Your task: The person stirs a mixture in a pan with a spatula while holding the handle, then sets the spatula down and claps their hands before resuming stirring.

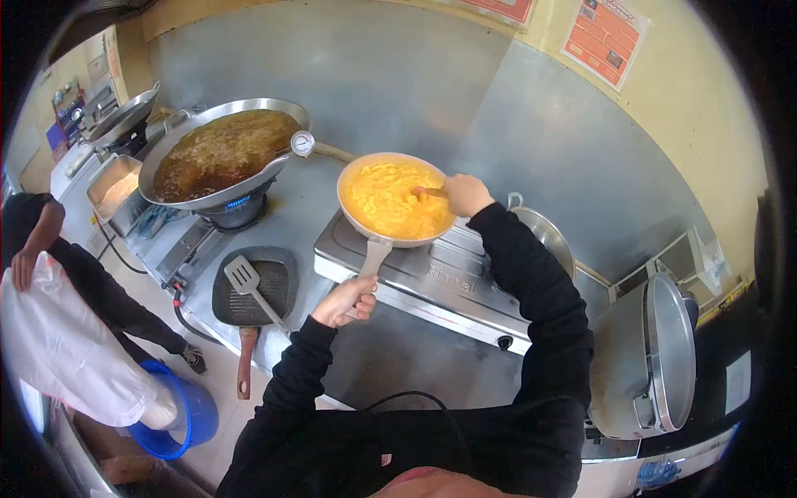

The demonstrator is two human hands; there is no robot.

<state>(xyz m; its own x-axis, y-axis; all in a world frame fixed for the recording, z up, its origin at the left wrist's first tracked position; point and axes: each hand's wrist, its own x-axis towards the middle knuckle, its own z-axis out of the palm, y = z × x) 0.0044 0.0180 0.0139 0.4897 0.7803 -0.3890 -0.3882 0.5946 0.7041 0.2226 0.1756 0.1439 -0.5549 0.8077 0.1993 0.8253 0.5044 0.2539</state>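
My left hand (347,302) is closed round the beige handle of a frying pan (375,236), which is over the left side of a Rinnai gas stove (448,278). Soft yellow scrambled egg (390,199) fills the pan. My right hand (467,195) grips a brown stirring utensil (430,192) at the pan's right side. Its tip dips into the egg, and my fingers hide the grip end. Left of the stove, a slotted turner (249,280) lies across a dark grill pan (274,309) with a brown handle.
A large wok (154,178) of bubbling oil, thermometer (302,144) at its rim, sits over a blue flame. A steel bowl (544,232) is behind my right arm; a big pot (623,365) stands right. At left, a person holds a white sack (75,349) over a blue bucket (199,415).
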